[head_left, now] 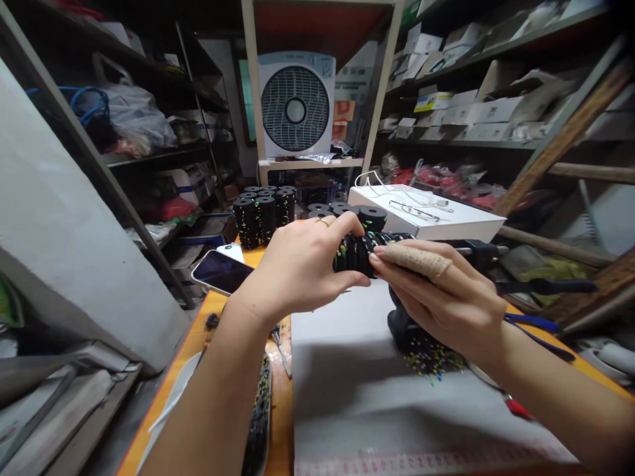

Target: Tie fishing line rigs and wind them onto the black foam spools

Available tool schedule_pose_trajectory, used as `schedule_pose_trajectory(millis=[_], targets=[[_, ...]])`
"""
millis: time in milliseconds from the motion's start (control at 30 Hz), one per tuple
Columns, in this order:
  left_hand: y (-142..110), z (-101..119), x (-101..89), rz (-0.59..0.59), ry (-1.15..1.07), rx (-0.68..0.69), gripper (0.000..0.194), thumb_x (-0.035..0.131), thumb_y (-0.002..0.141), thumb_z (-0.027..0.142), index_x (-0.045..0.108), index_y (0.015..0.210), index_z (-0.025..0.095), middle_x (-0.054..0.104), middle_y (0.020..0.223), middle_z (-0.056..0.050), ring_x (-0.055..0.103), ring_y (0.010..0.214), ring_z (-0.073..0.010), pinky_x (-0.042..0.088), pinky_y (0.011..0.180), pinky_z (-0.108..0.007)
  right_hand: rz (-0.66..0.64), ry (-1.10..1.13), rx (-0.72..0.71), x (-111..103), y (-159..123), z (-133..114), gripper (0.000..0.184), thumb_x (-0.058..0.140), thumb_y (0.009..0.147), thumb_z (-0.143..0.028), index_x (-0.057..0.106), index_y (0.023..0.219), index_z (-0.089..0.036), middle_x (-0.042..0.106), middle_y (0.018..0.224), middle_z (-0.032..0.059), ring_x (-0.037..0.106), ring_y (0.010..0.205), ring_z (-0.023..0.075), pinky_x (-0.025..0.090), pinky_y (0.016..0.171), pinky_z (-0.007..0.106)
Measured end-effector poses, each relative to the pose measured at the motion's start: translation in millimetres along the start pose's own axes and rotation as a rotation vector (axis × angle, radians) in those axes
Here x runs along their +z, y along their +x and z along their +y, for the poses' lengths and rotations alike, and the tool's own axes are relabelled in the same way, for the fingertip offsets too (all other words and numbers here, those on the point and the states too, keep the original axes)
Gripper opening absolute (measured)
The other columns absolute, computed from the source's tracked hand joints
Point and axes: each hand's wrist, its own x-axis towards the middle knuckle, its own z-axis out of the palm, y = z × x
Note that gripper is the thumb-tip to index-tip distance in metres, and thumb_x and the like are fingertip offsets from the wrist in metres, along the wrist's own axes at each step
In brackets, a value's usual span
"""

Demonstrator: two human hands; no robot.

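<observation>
A row of black spools [353, 254], dotted with green, yellow and white bits, lies sideways above the white work sheet [337, 370]. My left hand [302, 261] curls round its left part, thumb below and fingers above. From the right, my right hand [446, 291] presses its fingertips together against the spools; what they may pinch is too small to make out. Beige tape [419, 259] wraps one finger of that hand. Past the spools, a black rod-like fixture [476, 250] is partly hidden. Under my right hand sits a pile of small coloured pieces [431, 360] beside a black base.
Stacked black spools [265, 215] stand at the back, near a white box [426, 215] with a cable. A phone [221, 271] lies left; a tray of small parts [260, 410] is beside my left forearm. Blue-handled pliers [533, 324] lie right. A fan [296, 106] faces me between loaded shelves.
</observation>
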Motion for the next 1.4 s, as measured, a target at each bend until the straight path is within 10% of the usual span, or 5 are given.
schedule_pose_trajectory(millis=[333, 600, 1400], targets=[[0.2, 1.0, -1.4, -0.008, 0.007, -0.013, 0.045, 0.068, 0.078, 0.044, 0.053, 0.115, 0.023, 0.07, 0.104, -0.004, 0.064, 0.092, -0.024, 0.045, 0.075, -0.034, -0.299, -0.283, -0.013, -20.5, -32.3, -14.7, 0.058, 0.062, 0.085, -0.007, 0.044, 0.14, -0.008, 0.052, 0.136, 0.0147, 0.04, 0.132, 0.0301, 0.038, 0.11, 0.044], [1.2, 0.1, -5.0, -0.031, 0.03, -0.01, 0.054, 0.069, 0.078, 0.044, 0.052, 0.123, 0.02, 0.069, 0.109, -0.008, 0.064, 0.099, -0.0276, 0.046, 0.085, -0.039, -0.75, 0.217, 0.552, -61.7, -91.7, -38.3, 0.009, 0.058, 0.088, -0.018, 0.062, 0.08, -0.021, 0.059, 0.088, 0.0053, 0.055, 0.083, 0.0213, 0.05, 0.066, 0.037], [-1.9, -2.1, -12.8, -0.047, 0.006, -0.038, 0.054, 0.07, 0.077, 0.045, 0.052, 0.124, 0.024, 0.067, 0.115, -0.006, 0.063, 0.103, -0.0268, 0.048, 0.086, -0.039, -0.643, 0.326, 0.822, -41.9, -98.7, -56.1, 0.014, 0.058, 0.088, -0.014, 0.069, 0.087, -0.022, 0.059, 0.089, 0.0052, 0.056, 0.088, 0.0214, 0.049, 0.075, 0.038]])
